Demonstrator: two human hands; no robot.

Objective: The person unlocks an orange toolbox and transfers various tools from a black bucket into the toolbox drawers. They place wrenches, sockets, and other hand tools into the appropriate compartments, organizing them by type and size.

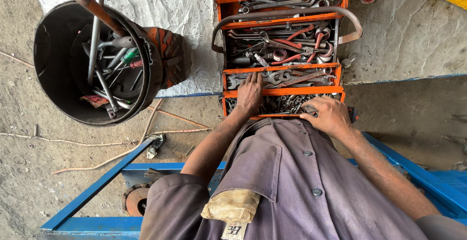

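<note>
Left hand [249, 94] rests flat on orange toolbox [282, 92] tray of wrenches [287, 78]; right hand [331, 117] touches front tray edge.

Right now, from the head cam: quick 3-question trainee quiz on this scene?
1. True or false: the left hand rests on the spanner tray of the orange toolbox.
2. Where are the right hand's fingers? A) black bucket B) nearest tray of small parts C) blue frame
3. What holds the long-handled tools at left?

Key: 1 true; 2 B; 3 the black bucket.
</note>
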